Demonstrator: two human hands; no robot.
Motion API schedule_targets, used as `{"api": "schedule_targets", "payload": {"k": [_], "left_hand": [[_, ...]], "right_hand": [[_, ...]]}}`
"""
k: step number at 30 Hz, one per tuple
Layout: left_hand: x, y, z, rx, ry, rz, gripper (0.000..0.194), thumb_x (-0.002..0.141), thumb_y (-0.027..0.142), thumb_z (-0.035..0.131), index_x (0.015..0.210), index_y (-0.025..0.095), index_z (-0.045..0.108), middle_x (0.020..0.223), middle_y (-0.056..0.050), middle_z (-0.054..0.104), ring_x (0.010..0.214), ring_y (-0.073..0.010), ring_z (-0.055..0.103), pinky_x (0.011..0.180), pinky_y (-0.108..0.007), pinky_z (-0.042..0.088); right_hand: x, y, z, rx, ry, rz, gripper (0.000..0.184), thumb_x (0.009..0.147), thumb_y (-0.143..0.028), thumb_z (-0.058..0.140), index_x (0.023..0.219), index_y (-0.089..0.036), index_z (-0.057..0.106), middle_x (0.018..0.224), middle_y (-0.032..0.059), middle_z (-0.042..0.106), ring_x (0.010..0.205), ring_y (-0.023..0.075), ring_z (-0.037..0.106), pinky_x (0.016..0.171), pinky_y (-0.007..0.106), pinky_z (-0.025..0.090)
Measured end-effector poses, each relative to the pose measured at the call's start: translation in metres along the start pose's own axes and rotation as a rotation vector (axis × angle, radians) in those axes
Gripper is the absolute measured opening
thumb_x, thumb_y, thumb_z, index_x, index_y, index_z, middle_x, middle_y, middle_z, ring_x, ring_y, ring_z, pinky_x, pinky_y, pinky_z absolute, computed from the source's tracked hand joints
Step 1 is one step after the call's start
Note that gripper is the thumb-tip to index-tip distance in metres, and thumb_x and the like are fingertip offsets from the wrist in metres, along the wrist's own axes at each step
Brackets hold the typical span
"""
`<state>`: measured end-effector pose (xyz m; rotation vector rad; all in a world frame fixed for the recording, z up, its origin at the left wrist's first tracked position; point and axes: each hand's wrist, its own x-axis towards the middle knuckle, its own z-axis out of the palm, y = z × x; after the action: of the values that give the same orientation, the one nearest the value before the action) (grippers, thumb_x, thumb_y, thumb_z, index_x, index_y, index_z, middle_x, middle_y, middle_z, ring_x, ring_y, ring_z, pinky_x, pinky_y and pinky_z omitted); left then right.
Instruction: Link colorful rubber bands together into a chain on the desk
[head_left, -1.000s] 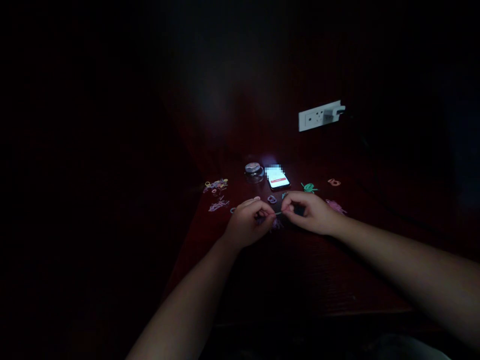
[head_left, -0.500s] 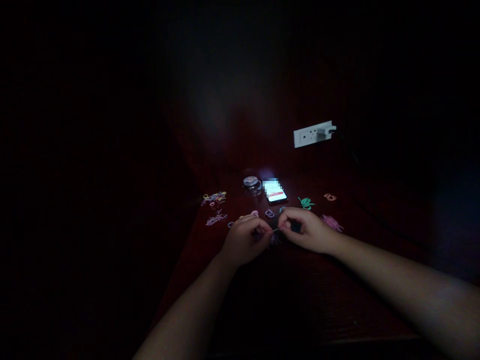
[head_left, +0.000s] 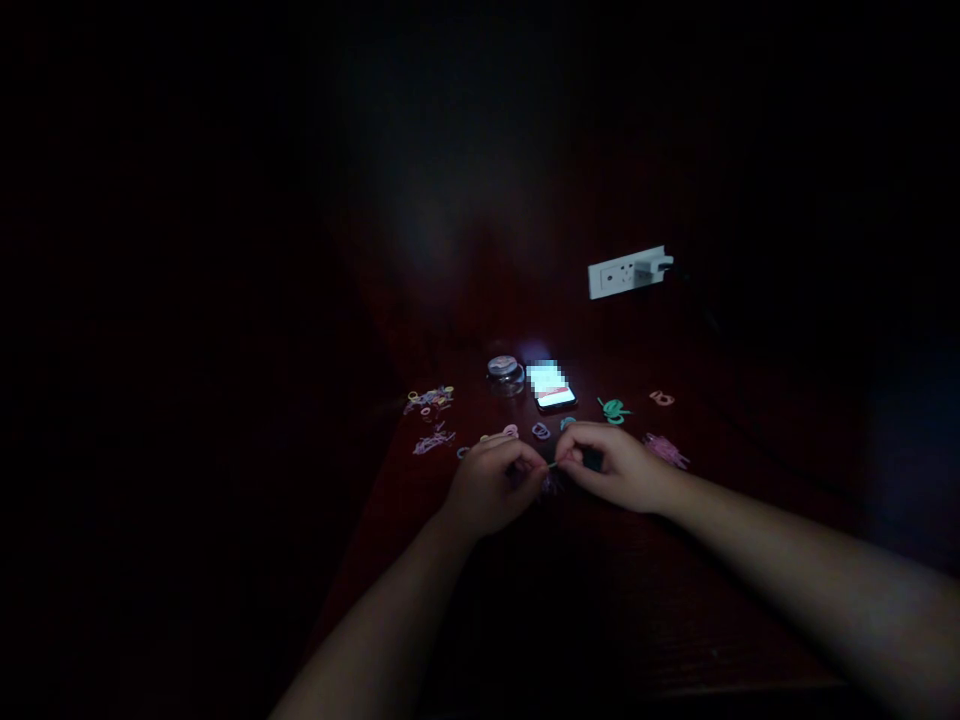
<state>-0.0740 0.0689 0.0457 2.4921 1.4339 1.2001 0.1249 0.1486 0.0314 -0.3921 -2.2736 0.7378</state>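
Note:
My left hand (head_left: 491,480) and my right hand (head_left: 611,465) meet fingertip to fingertip over the dark red table. Each is closed in a pinch on one end of a small hair elastic (head_left: 553,464), a thin yellowish-green strand spanning the narrow gap. Beneath the fingertips lies a purple pile of elastics (head_left: 551,485), partly hidden. Just beyond the hands are a purple elastic group (head_left: 541,431), pink elastics (head_left: 511,432) and a blue elastic (head_left: 568,424). A pink pile (head_left: 666,450) rests beside my right wrist.
A lit phone (head_left: 553,385) lies beside a round clear jar (head_left: 504,374) with a lid. Mixed elastics (head_left: 429,400) and a purple pile (head_left: 434,438) are at left; green elastics (head_left: 615,409) and orange elastics (head_left: 661,398) at right. A wall socket (head_left: 626,272) holds a plug.
The strand between my fingertips now looks yellowish-green rather than pale. Both hands keep nearly the same pose, and the whole view has shifted very slightly.

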Motion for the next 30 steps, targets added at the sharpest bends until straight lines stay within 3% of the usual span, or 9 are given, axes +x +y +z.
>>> {"api": "schedule_targets", "payload": {"k": [30], "left_hand": [[-0.001,-0.001,0.001,-0.015,-0.019,0.015,0.006,0.081,0.019,0.064,0.075,0.018,0.064,0.067,0.000,0.064,0.062,-0.0116,0.057,0.062,-0.025,0.044]], "right_hand": [[0.000,-0.009,-0.002,-0.033,-0.021,0.058,0.012,0.087,-0.023,0.055,0.079,-0.016,0.061,0.072,0.0010,0.058,0.063,0.0117,0.050,0.054,0.023,0.037]]}}
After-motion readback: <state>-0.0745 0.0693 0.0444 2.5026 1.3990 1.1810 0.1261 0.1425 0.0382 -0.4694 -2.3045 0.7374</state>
